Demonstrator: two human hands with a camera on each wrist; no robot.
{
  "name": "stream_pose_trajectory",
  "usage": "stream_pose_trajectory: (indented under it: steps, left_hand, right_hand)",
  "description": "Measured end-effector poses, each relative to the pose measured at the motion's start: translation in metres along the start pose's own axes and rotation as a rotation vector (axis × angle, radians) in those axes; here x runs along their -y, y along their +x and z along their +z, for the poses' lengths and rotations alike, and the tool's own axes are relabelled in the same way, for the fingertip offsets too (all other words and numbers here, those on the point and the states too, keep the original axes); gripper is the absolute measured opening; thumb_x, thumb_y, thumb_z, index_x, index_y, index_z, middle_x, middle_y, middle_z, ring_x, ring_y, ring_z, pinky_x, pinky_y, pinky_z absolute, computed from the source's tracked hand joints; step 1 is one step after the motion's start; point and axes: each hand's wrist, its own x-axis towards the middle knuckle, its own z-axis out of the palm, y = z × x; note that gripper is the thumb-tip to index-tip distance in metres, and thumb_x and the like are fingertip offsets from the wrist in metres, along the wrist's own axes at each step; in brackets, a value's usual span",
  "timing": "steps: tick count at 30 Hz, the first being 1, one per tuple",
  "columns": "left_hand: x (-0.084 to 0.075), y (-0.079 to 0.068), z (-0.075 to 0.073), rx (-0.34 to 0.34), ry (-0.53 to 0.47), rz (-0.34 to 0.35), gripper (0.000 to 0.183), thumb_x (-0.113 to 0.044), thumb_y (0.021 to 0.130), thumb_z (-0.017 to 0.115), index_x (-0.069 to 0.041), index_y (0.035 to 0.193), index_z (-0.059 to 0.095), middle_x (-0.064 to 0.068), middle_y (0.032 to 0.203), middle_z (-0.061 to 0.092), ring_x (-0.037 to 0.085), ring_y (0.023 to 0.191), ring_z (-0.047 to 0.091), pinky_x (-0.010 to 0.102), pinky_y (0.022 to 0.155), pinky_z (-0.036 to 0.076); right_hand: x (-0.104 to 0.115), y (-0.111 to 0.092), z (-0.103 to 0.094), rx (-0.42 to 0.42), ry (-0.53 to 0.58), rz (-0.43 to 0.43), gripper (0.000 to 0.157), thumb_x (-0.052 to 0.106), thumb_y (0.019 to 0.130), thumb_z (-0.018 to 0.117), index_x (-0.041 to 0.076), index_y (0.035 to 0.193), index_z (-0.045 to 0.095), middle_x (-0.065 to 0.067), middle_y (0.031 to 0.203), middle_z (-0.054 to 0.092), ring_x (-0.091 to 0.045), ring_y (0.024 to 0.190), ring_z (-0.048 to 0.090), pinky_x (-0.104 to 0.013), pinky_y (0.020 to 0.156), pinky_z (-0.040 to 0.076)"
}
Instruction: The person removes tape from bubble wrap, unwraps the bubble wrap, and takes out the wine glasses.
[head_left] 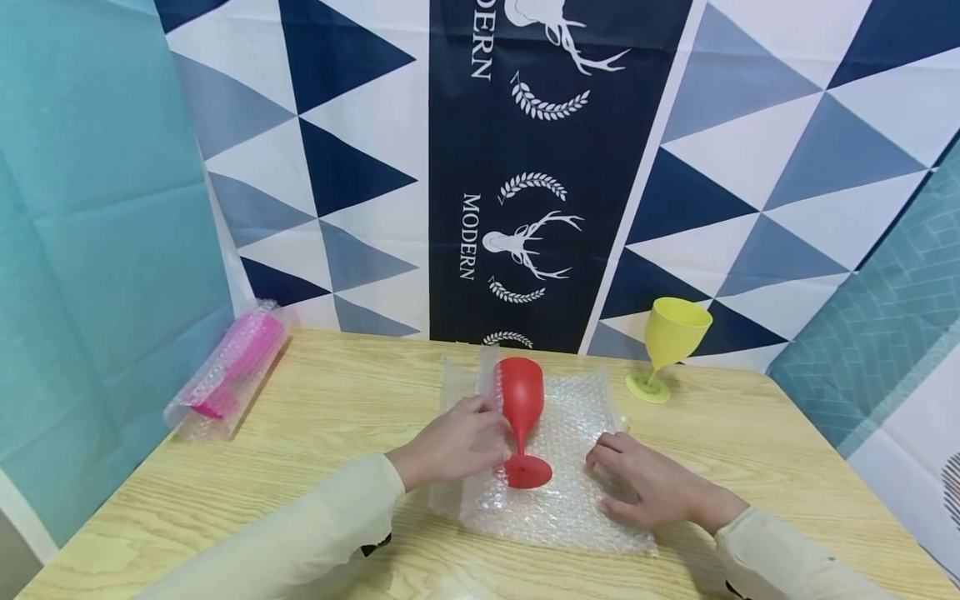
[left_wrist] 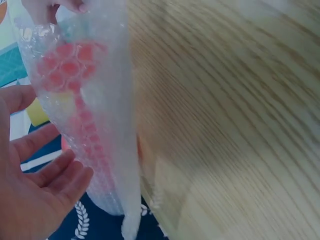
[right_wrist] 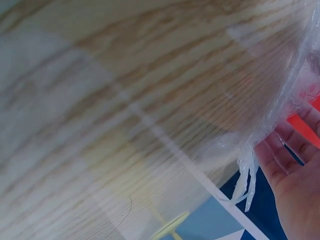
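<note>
A red plastic goblet [head_left: 522,393] lies on a sheet of bubble wrap [head_left: 573,508], its bowl toward the back wall and its foot toward me. The sheet's left part is folded up over the goblet's left side. My left hand [head_left: 459,440] touches that fold beside the stem, and in the left wrist view its fingers [left_wrist: 55,182] look loosely bent against the wrap. Through the wrap, the red foot and stem show blurred. My right hand [head_left: 651,483] rests on the sheet's right side with relaxed fingers, and the right wrist view shows them at the wrap's edge.
A pink goblet [head_left: 251,343] rolled in bubble wrap lies at the table's left edge. At the back right, a yellow goblet [head_left: 672,329] stands upright on the wooden table [head_left: 322,400]. A patterned cloth [head_left: 517,150] hangs behind the table.
</note>
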Motion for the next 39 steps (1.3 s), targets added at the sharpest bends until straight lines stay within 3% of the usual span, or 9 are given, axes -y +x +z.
stream_pose_trajectory:
  steps: [5,16,28,33,39]
  left_hand:
    - [0.010,-0.007,-0.003,-0.013,0.018,0.035,0.036,-0.034,0.088,0.062,-0.018,0.120,0.064,0.002,0.126,0.056,0.017,0.116,0.052,0.036,0.092,0.053]
    - [0.033,-0.025,-0.017,-0.072,0.080,0.029,0.036,-0.025,0.085,0.068,-0.008,0.116,0.063,0.007,0.122,0.056,0.022,0.111,0.055,0.039,0.096,0.051]
    - [0.050,-0.034,-0.029,-0.116,0.275,0.107,0.035,-0.016,0.079,0.068,-0.006,0.112,0.063,0.009,0.122,0.057,0.024,0.114,0.054,0.037,0.096,0.050]
    - [0.053,-0.033,-0.029,-0.088,0.334,0.161,0.037,-0.015,0.078,0.069,-0.006,0.113,0.061,0.009,0.122,0.057,0.023,0.112,0.054,0.035,0.096,0.050]
    - [0.055,-0.031,-0.027,0.000,0.367,0.165,0.039,-0.008,0.078,0.068,-0.006,0.116,0.061,0.007,0.123,0.057,0.021,0.115,0.054,0.034,0.099,0.049]
  right_hand:
    - [-0.001,0.001,0.001,-0.005,-0.010,0.005,0.037,0.038,0.081,0.073,0.025,0.113,0.058,0.014,0.109,0.056,-0.001,0.096,0.049,-0.027,0.085,0.053]
    - [-0.003,0.004,0.003,0.009,-0.008,0.004,0.041,0.038,0.079,0.075,0.024,0.114,0.058,0.014,0.110,0.057,-0.001,0.098,0.049,-0.028,0.086,0.053]
    - [-0.004,0.005,0.006,0.002,0.004,-0.004,0.041,0.038,0.079,0.074,0.022,0.114,0.058,0.012,0.110,0.056,-0.003,0.099,0.048,-0.028,0.085,0.052]
    - [-0.004,0.002,0.004,0.008,0.006,0.014,0.041,0.038,0.079,0.074,0.023,0.113,0.058,0.013,0.110,0.056,-0.003,0.099,0.048,-0.028,0.085,0.052]
    - [-0.003,0.003,0.003,0.007,0.021,0.002,0.041,0.039,0.080,0.074,0.022,0.113,0.058,0.012,0.110,0.057,-0.004,0.099,0.049,-0.029,0.085,0.053]
